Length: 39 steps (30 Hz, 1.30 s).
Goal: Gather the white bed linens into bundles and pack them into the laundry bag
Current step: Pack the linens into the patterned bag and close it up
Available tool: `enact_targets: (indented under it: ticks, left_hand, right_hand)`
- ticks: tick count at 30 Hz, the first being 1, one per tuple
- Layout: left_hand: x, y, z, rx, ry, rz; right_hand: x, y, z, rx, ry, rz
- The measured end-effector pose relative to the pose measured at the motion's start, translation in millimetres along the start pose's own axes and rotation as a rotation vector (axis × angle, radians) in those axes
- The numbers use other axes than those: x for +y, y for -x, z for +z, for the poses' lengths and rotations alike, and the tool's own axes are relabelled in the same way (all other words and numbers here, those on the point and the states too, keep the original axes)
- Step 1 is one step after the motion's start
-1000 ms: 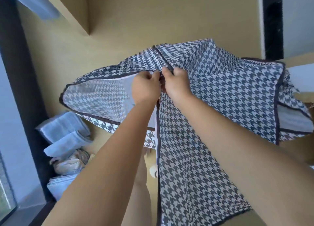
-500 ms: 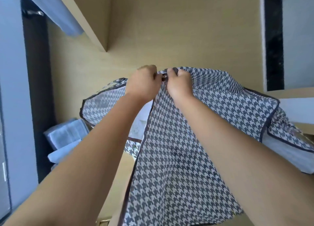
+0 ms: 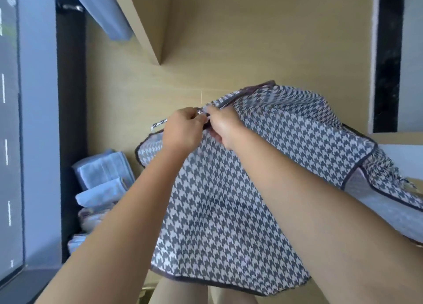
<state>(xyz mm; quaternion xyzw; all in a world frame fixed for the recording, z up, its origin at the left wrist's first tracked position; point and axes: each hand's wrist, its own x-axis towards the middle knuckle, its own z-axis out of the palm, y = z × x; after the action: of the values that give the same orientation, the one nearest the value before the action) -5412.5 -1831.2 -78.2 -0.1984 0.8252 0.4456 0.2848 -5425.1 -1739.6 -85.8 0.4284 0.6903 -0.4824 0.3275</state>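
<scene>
Laundry bag [image 3: 229, 200] is hanging limp before the person, left hand [image 3: 180, 132] and right hand [image 3: 225, 127] pinching its trimmed rim side by side. It is looking thin, floppy, light; folded linens [image 3: 103, 173] are lying well apart, lower left.

Tan wood surface [image 3: 229, 52], floor or panel can't tell, runs out from the dark frame [image 3: 71, 143]. Right against the frame, on the wood: pile of folded pale linens [image 3: 103, 184], a few pcs stacked one on another, lowest ones partly hidden. Well apart from the frame, at the opposite side: white ledge [image 3: 405, 155] w/ a tan strip just above it.
</scene>
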Motion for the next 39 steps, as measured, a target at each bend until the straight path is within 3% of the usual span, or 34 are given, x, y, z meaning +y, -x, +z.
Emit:
enact_targets:
  ticks: [3, 5, 11, 17, 23, 25, 27, 30, 32, 39]
  left_hand:
    - [-8, 1, -20, 0.082, -0.025, -0.047]
    - [-15, 7, -29, 0.088, -0.044, -0.056]
    - [-47, 20, -35, 0.074, 0.175, -0.171]
    - [-51, 28, -48, 0.068, 0.261, -0.237]
    - [-97, 58, -57, 0.060, 0.354, -0.347]
    - [-109, 78, -48, 0.048, 0.479, -0.409]
    - [-115, 95, -29, 0.052, 0.620, -0.453]
    - [-112, 118, 3, 0.071, 0.764, -0.452]
    - [-105, 129, 21, 0.102, 0.829, -0.419]
    - [-123, 152, 63, 0.307, 0.901, -0.365]
  right_hand:
    - [-11, -5, -10, 0.192, -0.271, -0.027]
    - [-13, 5, -4, 0.168, -0.442, -0.016]
    - [21, 28, 62, -0.071, 0.048, -0.057]
    - [-4, 20, 41, 0.203, -0.233, -0.131]
    - [-1, 18, 38, 0.289, -0.348, -0.113]
    - [6, 20, 34, 0.285, -0.278, -0.155]
    - [21, 31, 33, 0.221, -0.049, -0.239]
    - [66, 61, 38, -0.088, 0.466, -0.237]
    - [97, 72, 42, -0.224, 0.671, -0.183]
    - [126, 66, 30, -0.102, 0.533, -0.435]
